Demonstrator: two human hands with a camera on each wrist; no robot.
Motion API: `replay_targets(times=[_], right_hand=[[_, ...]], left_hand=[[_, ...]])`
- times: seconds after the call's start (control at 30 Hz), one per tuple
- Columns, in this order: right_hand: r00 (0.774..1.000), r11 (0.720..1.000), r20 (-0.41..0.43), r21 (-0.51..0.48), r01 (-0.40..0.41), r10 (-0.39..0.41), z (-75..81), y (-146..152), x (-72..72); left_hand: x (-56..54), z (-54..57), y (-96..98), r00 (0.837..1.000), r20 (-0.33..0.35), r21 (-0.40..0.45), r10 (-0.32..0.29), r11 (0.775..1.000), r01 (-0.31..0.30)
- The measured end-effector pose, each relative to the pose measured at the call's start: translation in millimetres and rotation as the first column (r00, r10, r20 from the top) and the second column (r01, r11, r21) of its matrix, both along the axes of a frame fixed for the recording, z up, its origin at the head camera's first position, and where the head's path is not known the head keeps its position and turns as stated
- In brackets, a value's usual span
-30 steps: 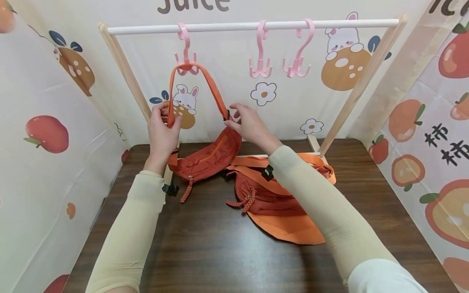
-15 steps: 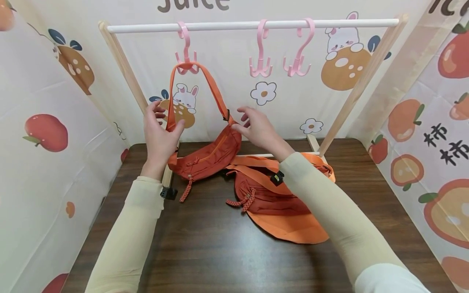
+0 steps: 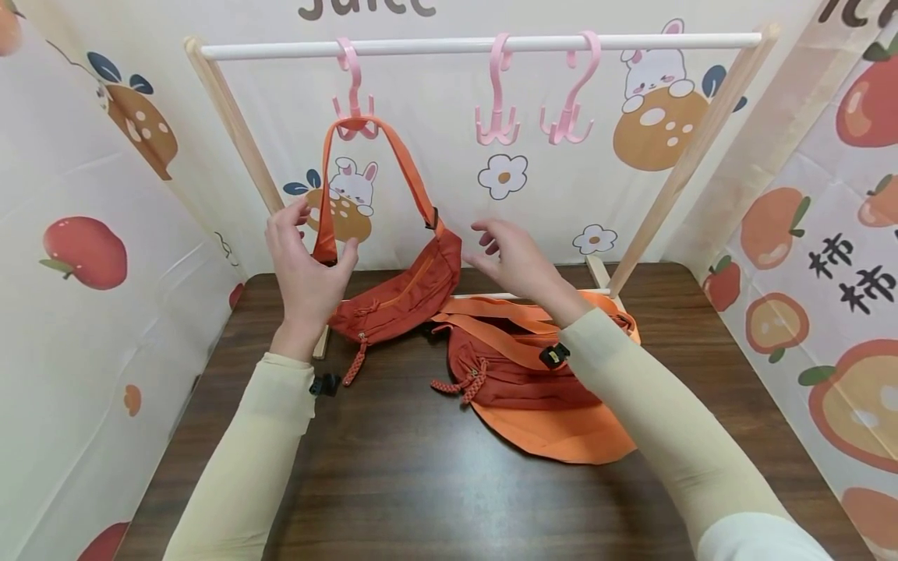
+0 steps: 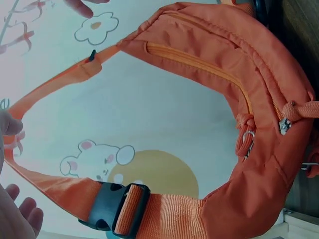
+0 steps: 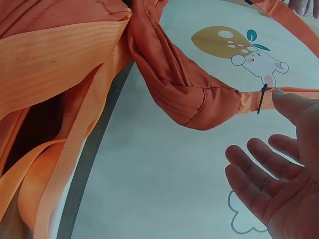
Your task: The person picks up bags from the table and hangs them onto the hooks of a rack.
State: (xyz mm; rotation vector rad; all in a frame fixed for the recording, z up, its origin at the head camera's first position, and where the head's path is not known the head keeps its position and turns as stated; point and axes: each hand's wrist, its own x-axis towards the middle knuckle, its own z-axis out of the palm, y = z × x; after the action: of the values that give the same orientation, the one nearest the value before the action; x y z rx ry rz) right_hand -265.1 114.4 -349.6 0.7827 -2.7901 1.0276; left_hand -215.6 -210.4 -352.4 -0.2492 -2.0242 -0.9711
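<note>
A rust-orange waist bag (image 3: 403, 300) hangs by its strap (image 3: 410, 171) from the left pink hook (image 3: 355, 93). My left hand (image 3: 305, 269) is spread beside the strap's left side, thumb and fingers apart. In the left wrist view the black buckle (image 4: 117, 209) lies on the strap, clear of the fingers (image 4: 30, 214). To the right of the bag, my right hand (image 3: 515, 257) stands off it with loosely bent fingers and holds nothing. A second rust-orange bag (image 3: 519, 374) lies on the table under my right forearm, with wide orange straps and braided zipper pulls.
A white rod (image 3: 435, 48) on a wooden frame (image 3: 691, 164) spans the back. Two more pink hooks hang from it, a middle hook (image 3: 498, 97) and a right hook (image 3: 571, 97). An orange fabric piece (image 3: 554, 436) sticks out beneath the second bag on the brown table (image 3: 421, 483).
Both hands have drawn away from the hanging bag, the left one to the left and the right one to the right. The bag stays hanging on the hook.
</note>
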Motion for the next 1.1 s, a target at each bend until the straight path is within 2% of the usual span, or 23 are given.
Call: replay_targets(times=[0.2, 0.33, 0.5, 0.7, 0.8, 0.9, 1.0, 1.1], right_hand=[[1.000, 0.999, 0.018, 0.048, 0.012, -0.013, -4.6, 13, 6.4], [0.999, 0.996, 0.034, 0.087, 0.016, -0.019, -7.9, 21, 10.6], [0.999, 0.990, 0.044, 0.138, 0.014, -0.020, -12.7, 29, 17.6], [0.995, 0.979, 0.087, 0.202, 0.020, -0.038, -20.4, 40, 23.6], [0.992, 0.972, 0.123, 0.237, 0.009, -0.039, -24.3, 44, 25.7], [0.988, 0.962, 0.149, 0.274, -0.005, -0.037, -29.1, 47, 27.0], [0.985, 0.950, 0.171, 0.311, -0.023, -0.033, -33.3, 50, 29.4], [0.980, 0.939, 0.194, 0.341, -0.038, -0.031, -37.4, 51, 32.2]], left_hand=[[5.4, -3.4, 7.6, 0.999, -0.034, -0.084, -0.039, 0.996, 0.036], [7.8, -5.7, 15.7, 0.995, -0.047, -0.111, -0.083, 0.991, 0.077], [7.9, -13.0, 25.4, 0.989, -0.064, -0.155, -0.130, 0.981, 0.119], [7.5, -23.8, 38.1, 0.976, 0.000, -0.242, -0.217, 0.947, 0.210], [8.0, -29.2, 47.0, 0.960, 0.063, -0.276, -0.273, 0.920, 0.280], [7.8, -35.4, 57.1, 0.935, 0.148, -0.317, -0.321, 0.880, 0.352], [6.3, -42.2, 67.5, 0.899, 0.254, -0.346, -0.356, 0.835, 0.428], [3.8, -49.6, 78.3, 0.851, 0.369, -0.346, -0.373, 0.795, 0.498]])
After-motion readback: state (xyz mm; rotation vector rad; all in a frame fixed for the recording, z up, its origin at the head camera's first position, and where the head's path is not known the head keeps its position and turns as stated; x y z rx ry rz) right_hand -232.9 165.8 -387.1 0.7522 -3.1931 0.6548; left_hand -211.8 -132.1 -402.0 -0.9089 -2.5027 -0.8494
